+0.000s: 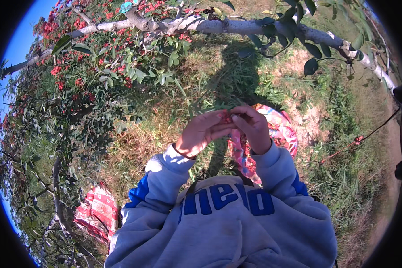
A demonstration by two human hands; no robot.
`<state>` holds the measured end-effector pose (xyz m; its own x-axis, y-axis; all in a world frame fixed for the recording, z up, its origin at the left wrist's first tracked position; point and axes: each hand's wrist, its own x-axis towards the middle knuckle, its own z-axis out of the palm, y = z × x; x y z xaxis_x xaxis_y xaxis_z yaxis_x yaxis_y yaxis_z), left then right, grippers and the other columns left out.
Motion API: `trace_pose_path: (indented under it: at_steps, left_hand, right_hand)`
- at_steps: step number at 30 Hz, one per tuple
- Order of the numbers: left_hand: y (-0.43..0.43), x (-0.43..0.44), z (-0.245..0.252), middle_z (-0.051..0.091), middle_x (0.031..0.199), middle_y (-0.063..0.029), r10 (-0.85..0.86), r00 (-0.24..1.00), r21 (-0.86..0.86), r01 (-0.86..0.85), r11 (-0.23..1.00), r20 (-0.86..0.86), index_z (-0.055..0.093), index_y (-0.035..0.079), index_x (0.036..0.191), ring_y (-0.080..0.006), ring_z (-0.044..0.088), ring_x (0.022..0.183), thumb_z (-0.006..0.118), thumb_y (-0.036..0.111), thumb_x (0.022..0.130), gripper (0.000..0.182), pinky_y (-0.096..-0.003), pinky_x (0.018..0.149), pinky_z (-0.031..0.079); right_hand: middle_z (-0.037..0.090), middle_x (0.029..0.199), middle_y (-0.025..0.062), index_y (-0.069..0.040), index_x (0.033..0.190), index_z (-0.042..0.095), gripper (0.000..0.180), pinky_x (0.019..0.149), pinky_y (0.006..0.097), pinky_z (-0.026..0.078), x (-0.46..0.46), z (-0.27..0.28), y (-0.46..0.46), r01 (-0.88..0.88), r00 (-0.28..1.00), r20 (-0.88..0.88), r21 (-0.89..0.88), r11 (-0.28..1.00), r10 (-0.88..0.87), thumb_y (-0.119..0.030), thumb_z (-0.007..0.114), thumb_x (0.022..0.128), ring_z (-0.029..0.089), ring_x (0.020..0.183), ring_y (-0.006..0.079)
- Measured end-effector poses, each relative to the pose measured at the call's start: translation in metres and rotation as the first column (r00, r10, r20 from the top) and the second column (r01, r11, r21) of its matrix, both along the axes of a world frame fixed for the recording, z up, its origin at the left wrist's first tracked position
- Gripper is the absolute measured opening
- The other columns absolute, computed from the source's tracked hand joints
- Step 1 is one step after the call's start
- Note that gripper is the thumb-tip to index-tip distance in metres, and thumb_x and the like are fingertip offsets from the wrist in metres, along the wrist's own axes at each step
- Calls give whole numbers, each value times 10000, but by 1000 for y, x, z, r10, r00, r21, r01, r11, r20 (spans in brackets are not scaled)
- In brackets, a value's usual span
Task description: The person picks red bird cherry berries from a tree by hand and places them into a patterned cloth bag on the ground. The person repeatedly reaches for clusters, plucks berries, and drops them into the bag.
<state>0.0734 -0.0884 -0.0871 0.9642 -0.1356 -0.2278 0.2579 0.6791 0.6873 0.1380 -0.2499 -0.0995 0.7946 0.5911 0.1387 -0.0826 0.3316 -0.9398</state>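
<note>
A small cluster of red berries [225,117] sits between my two hands, in front of my chest. My left hand [203,130] has its fingers stretched beneath the cluster and its thumb against it. From the other side, the thumb and forefinger of my right hand [251,125] meet at the berries; whether they pinch some is too small to tell. Below and behind my right hand, a pink patterned bag [289,135] lies open on the ground with red berries inside, partly hidden by my hand and sleeve.
A pale bare branch [201,25] arches across the top. Leafy bushes with red berry clusters [56,70] fill the left side. A red and white patterned bag [98,212] lies at the lower left. A thin reddish stem [343,147] crosses the grass at right.
</note>
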Motion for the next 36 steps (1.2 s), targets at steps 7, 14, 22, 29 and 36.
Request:
trace_pose_path:
  at_steps: [7,14,22,29,36]
  left_hand:
    - [-17,14,-6,532,1079,-200,-54,998,-103,52,993,-15,439,-70,1139,-307,537,1011,429,140,874,337,-345,861,473]
    - [-72,52,-17,589,806,-86,-234,966,334,259,907,-111,434,33,1169,-166,616,685,592,288,808,470,-280,613,532]
    - [-18,31,-55,608,817,-61,-227,970,521,239,819,-87,478,38,1145,-95,576,666,516,213,862,335,-229,615,484]
    - [122,-24,45,607,963,-75,78,940,594,-272,757,331,544,-6,1035,-133,566,876,512,141,865,226,-267,821,431]
    - [218,-55,187,594,879,-62,450,534,386,-840,382,715,536,17,995,-142,577,826,479,214,879,236,-272,711,480]
  right_hand:
    - [580,819,39,10,953,537,141,586,183,421,5,-10,-19,94,991,-105,67,993,-86,-38,532,821,525,691,69]
    - [545,719,1,-7,908,547,101,503,176,386,27,-50,-72,315,949,-5,-14,949,-315,-37,531,814,481,597,47]
    - [540,962,136,-23,1011,541,335,573,281,483,41,-134,-155,668,718,654,-552,500,-237,-31,623,686,571,721,216]
    - [559,857,129,-32,935,561,269,521,307,473,43,-151,-119,639,688,699,-454,621,-197,-68,642,681,580,625,219]
    - [559,842,113,-58,943,559,266,549,342,461,28,-137,-83,529,764,644,-579,621,-50,-127,631,696,589,628,216]
